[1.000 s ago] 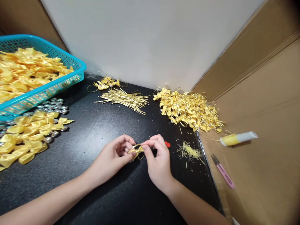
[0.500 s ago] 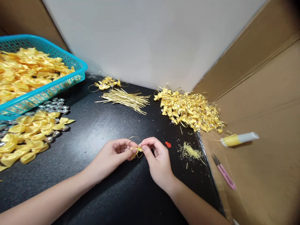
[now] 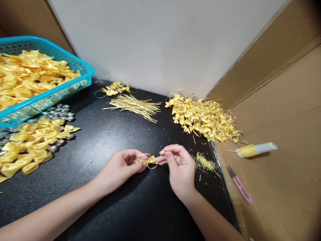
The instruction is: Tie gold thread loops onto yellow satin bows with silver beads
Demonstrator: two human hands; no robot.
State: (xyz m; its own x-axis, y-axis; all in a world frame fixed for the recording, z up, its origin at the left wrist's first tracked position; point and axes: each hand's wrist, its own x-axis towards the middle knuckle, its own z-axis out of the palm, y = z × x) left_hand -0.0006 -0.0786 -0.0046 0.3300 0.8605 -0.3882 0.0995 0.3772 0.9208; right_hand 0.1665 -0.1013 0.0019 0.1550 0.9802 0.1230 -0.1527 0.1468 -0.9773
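Observation:
My left hand point(image 3: 125, 164) pinches a small yellow ribbon bow point(image 3: 151, 160) at its left side, above the black table. A thin gold loop shows around the bow, passing above and below it. My right hand point(image 3: 182, 169) is just to the right, its thumb and index finger drawn together. Whatever may be between those fingertips is too small to make out. Its lower fingers reach toward the bow's right edge and seem to touch it.
A blue basket point(image 3: 75, 81) of yellow bows stands left, with loose bows point(image 3: 37, 137) and silver beads point(image 3: 61, 113) before it. Gold cords point(image 3: 135, 106) lie behind my hands. Rightward are finished-looking bows point(image 3: 203, 117), thread scraps point(image 3: 205, 162), a thread tube point(image 3: 257, 149) and pink snips point(image 3: 241, 189).
My right hand has moved right, off the middle of the bow, so more of the bow and loop shows. My left hand keeps its pinch in nearly the same place.

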